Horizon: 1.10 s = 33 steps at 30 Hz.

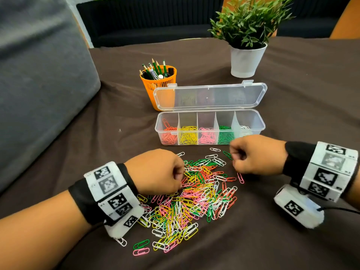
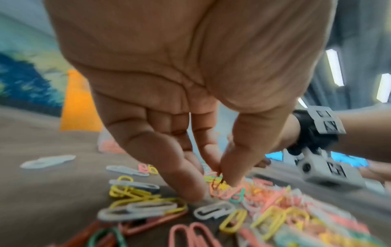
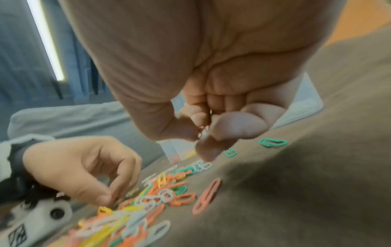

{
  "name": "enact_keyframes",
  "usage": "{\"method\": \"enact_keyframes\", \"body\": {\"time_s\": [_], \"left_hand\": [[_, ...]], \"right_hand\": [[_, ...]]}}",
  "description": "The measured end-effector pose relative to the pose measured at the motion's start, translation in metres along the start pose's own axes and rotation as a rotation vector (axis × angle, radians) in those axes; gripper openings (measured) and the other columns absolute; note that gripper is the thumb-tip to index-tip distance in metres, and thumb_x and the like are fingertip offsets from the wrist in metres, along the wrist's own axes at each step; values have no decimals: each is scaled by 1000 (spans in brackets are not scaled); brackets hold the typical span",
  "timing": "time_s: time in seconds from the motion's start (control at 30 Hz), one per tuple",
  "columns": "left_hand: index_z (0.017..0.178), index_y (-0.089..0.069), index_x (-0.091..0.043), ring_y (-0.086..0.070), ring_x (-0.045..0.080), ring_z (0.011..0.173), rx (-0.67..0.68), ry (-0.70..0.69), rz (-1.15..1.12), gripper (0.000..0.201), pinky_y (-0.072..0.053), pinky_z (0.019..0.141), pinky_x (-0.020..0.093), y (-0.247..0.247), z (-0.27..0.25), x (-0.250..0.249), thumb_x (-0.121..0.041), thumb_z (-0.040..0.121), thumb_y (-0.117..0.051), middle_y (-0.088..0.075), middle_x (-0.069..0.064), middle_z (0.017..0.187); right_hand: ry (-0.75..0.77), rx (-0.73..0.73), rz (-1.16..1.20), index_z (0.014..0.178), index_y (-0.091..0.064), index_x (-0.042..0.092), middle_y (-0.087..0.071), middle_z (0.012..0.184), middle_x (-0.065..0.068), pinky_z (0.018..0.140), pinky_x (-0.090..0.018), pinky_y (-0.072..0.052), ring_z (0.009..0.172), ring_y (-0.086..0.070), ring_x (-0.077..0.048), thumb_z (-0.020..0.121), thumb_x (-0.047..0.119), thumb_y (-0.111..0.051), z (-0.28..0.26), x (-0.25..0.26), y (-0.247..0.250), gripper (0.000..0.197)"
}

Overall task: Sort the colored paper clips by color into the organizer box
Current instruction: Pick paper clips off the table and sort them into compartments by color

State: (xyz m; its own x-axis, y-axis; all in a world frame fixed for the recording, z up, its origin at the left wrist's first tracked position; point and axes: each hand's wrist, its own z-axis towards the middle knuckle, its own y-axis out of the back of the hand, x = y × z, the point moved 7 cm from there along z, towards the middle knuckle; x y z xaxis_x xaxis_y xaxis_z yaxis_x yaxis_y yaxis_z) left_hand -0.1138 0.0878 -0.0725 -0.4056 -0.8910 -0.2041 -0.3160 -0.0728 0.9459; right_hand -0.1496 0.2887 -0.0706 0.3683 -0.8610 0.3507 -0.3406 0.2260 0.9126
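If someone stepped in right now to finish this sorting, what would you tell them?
Left hand: pinching a clip in the loose pile; its colour is unclear.
Right hand: fingers curled, seemingly pinching something thin; I cannot tell what.
Organizer box: open behind the pile, holding orange, yellow, pink, green and white clips in separate compartments.
Left: most of the mixed pile.

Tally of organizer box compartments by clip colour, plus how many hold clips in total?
Organizer box, compartments left to right:
Orange-red clips: 1
Yellow clips: 1
Pink clips: 1
Green clips: 1
White clips: 1
Total: 5 compartments, all holding clips.
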Motion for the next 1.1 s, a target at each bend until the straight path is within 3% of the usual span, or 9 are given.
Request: {"method": "enact_keyframes", "body": {"time_s": [0.2, 0.3, 0.4, 0.5, 0.6, 0.83, 0.93, 1.0, 1.1], "left_hand": [[81, -51, -23, -66, 20, 63, 0, 160, -614, 16, -47, 58, 32, 4, 2, 26, -11, 72, -56, -67, 12, 78], [86, -56, -23, -51, -1, 51, -55, 158, -494, 20, -42, 55, 21, 10, 9, 23, -3, 85, -54, -59, -3, 71], [89, -66, -22, -51, -2, 54, -14, 84, -258, 4, -37, 53, 14, 9, 10, 8, -22, 85, -66, -58, -10, 67], [92, -70, -28, -53, -3, 66, 17, 47, -40, 17, -35, 56, 15, -1, 9, 2, -42, 83, -73, -58, -14, 73], [90, -71, -27, -52, -4, 63, 19, 53, -43, 12, -32, 53, 14, -6, 11, 3, -38, 86, -73, -59, -13, 70], [91, -68, -26, -53, -1, 60, 71, 69, -98, 13, -35, 54, 17, -10, 7, 11, -36, 85, -74, -60, -11, 71], [92, -71, -27, -53, -4, 55, 84, 66, -133, 9, -36, 55, 15, -6, 7, 13, -31, 85, -74, -59, -14, 64], [90, -73, -25, -53, -7, 51, 79, 64, -152, 5, -37, 54, 10, -2, 9, 13, -26, 89, -69, -59, -15, 57], [87, -71, -27, -53, -6, 55, 14, 69, -102, 3, -34, 52, 11, 3, 11, 10, -29, 86, -72, -56, -16, 57]], "right_hand": [[-12, 73, 104, 90, -50, 17, -52, 72, 6, 55, -18, -36, 61, -43, -8, 83, 0, -51, -1, -3, -1, 18], [4, 138, -21, 90, -55, 19, -56, 73, 8, 59, -21, -38, 69, -50, -11, 85, 18, -59, -3, 9, -15, 7], [39, 129, -160, 86, -56, 26, -55, 75, 12, 63, -23, -39, 73, -53, -9, 83, 37, -67, -3, 17, -23, 16], [62, 138, -181, 79, -58, 24, -55, 73, 11, 61, -21, -38, 68, -50, -6, 86, 32, -65, -3, 21, -27, 12], [54, 159, -174, 73, -55, 21, -54, 66, 8, 56, -19, -35, 61, -47, -8, 83, 26, -60, -4, 20, -23, 12], [-120, 141, 670, 82, -42, 10, -63, 68, -12, 37, -20, -32, 39, -44, -14, 83, -15, -42, -1, -3, -3, 25], [-173, 114, 752, 83, -46, 12, -51, 60, -6, 39, -19, -28, 40, -37, -14, 76, -4, -47, 3, -6, -6, 18], [-147, 95, 621, 81, -50, 13, -49, 55, 4, 42, -23, -30, 45, -37, -12, 66, 13, -54, 6, -2, -9, 15], [-17, 46, 93, 82, -59, 20, -55, 64, 11, 60, -22, -41, 61, -50, -7, 79, 22, -65, 10, 12, -13, 7]]}}
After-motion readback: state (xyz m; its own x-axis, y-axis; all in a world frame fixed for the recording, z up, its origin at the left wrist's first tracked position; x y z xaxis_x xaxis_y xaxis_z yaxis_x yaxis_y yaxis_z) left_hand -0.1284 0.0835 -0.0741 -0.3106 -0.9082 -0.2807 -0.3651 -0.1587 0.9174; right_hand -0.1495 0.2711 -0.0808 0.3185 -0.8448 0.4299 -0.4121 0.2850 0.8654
